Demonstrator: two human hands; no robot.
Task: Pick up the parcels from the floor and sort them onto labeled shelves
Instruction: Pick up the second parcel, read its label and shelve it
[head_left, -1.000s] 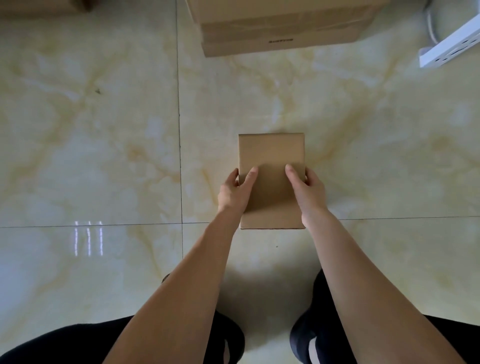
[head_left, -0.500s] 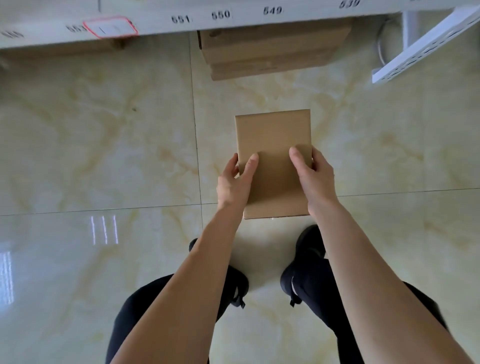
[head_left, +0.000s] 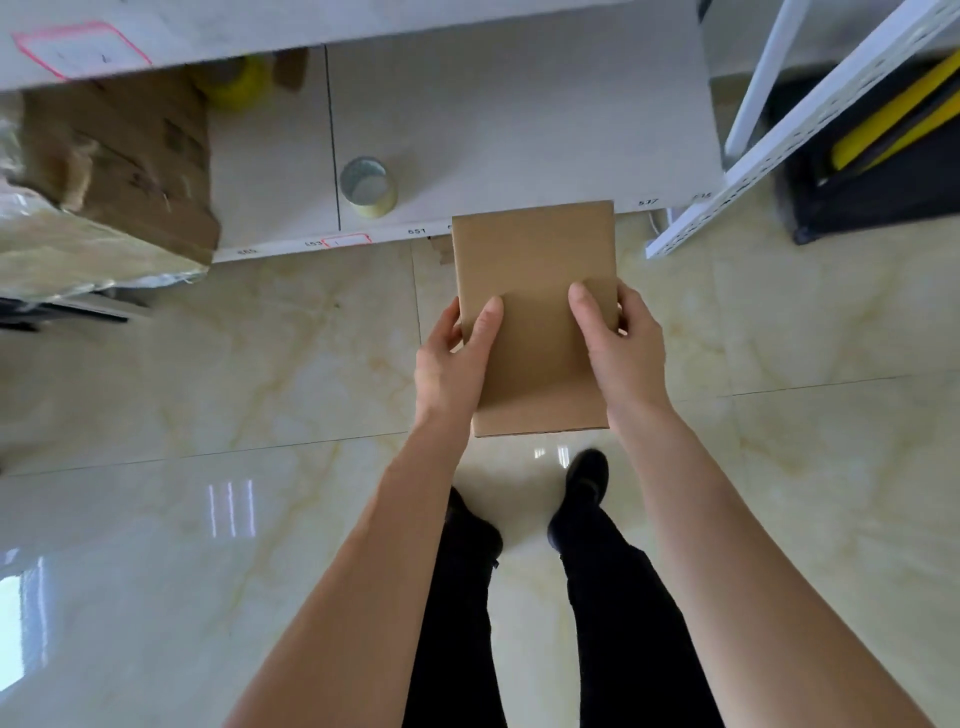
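Glossy cream marble-patterned floor tiles (head_left: 270, 364) fill most of the frame, with dark grout lines crossing at centre left. Across the upper part runs a white shelf board (head_left: 519, 130), its front edge carrying small printed number labels (head_left: 416, 230) and a red-outlined tag (head_left: 347, 240). A second white shelf edge with a larger red-bordered label (head_left: 78, 49) lies along the upper left.

At centre, a flat rectangular brown cardboard parcel (head_left: 535, 291) is held in the air above the floor, its far end overlapping the shelf's front edge. The left hand (head_left: 452, 358) clasps the parcel's left side, thumb on top; the right hand (head_left: 621, 348) clasps the right side likewise, fingers wrapped round the edge. Both hands are closed on the parcel.

On the shelf, upper centre-left, stands a roll of clear packing tape (head_left: 368, 186); a yellowish tape roll (head_left: 234, 78) sits further back. At upper left rests a large brown cardboard box (head_left: 124, 150), next to a bundle wrapped in shiny film (head_left: 78, 249). A white perforated metal shelf upright (head_left: 810, 124) slants across the upper right, beside a black case with yellow bars (head_left: 883, 130).

Below the parcel, black trousers (head_left: 618, 623) and black shoes (head_left: 584, 478) stand on the floor.
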